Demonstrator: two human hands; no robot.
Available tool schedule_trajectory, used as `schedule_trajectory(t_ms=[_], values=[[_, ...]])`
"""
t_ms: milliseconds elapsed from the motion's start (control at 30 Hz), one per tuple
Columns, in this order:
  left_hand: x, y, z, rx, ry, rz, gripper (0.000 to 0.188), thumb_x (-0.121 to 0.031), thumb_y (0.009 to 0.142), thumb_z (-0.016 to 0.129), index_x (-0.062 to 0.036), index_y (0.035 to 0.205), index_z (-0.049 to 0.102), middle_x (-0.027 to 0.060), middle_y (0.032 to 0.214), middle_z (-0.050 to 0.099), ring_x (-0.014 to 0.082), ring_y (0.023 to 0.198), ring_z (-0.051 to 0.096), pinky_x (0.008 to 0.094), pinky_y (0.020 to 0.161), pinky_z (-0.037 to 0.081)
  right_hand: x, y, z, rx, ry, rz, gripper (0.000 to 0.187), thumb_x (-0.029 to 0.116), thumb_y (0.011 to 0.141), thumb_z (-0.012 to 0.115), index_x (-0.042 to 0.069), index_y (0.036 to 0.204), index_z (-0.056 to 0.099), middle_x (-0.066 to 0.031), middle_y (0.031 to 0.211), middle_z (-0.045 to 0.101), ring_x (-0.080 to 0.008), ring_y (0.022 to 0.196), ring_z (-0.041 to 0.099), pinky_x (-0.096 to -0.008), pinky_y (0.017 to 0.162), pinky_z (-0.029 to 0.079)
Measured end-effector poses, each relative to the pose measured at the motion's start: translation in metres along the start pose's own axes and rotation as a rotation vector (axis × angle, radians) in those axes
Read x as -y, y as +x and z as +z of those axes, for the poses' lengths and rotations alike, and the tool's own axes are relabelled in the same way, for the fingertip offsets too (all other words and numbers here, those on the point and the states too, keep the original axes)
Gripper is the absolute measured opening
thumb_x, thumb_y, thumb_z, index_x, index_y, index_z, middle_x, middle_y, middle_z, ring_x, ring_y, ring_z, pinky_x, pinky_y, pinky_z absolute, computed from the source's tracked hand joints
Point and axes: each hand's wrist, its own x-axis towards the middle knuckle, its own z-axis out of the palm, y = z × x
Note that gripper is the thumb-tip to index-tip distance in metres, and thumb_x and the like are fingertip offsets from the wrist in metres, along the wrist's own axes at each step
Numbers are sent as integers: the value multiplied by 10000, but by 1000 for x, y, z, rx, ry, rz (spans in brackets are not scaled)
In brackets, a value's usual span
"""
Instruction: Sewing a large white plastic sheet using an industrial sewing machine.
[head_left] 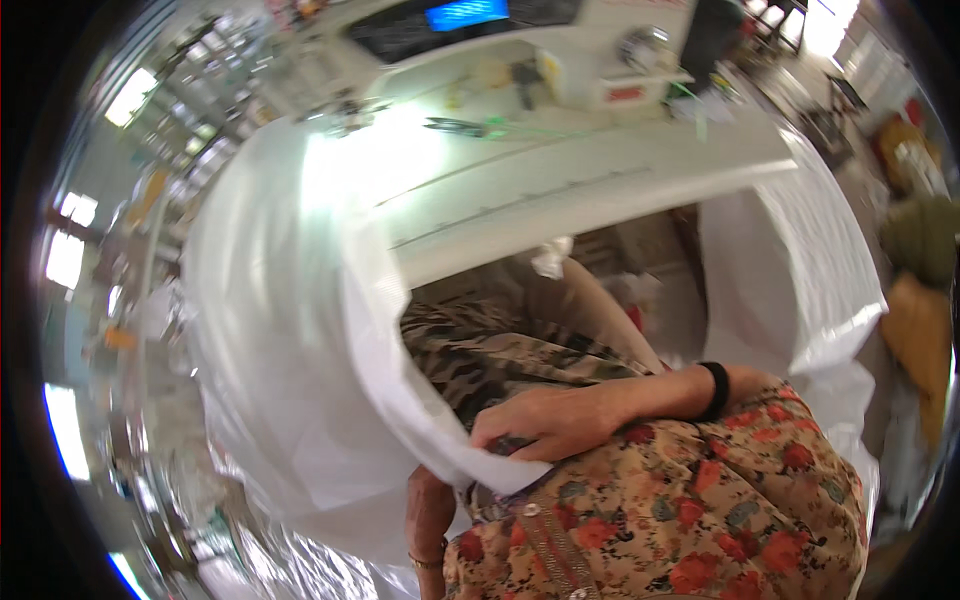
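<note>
A large, slightly shiny white sheet (270,350) drapes over the left side of the sewing table and down to my lap. My right hand (555,415), with a black band on its wrist, reaches leftward across my body. Its fingers are bent and closed at the sheet's hanging edge, which they appear to grip. Lower and to the left, my left hand (430,505) is behind that same edge, its fingers hidden by the sheet. Ahead stands a white sewing machine (600,30), its lamp shining brightly on the work surface.
Dark thread snips (455,127) lie on the white machine bed (600,165), near green thread. A small white box (635,92) stands at the back right. More white sheeting (810,250) hangs on the right. Camouflage trousers (500,345) show below the table edge.
</note>
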Motion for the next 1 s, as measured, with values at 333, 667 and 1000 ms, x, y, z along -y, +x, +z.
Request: schedule_trajectory(t_ms=[333,667,1000], values=[[11,-35,-5,267,237,-173,172,-39,842,543,3,965,655,183,834,666,350,786,660,445,692,512,-38,-16,0,100,176,51,413,333,920,601,-35,1107,597,-197,1029,643,-321,991,615,-384,867,465],[17,6,-41,253,582,-173,195,-127,875,555,0,972,666,184,830,675,351,773,663,455,688,515,-76,-34,7,-41,275,-97,324,265,913,596,-17,1069,626,-161,1039,632,-290,1026,583,-390,904,439],[39,57,-85,115,835,-167,249,-215,909,567,-2,978,677,184,825,684,352,761,665,465,685,518,-116,-72,-6,-627,-19,186,295,286,922,586,28,1054,643,-112,954,683,-262,923,632,-379,825,477]])
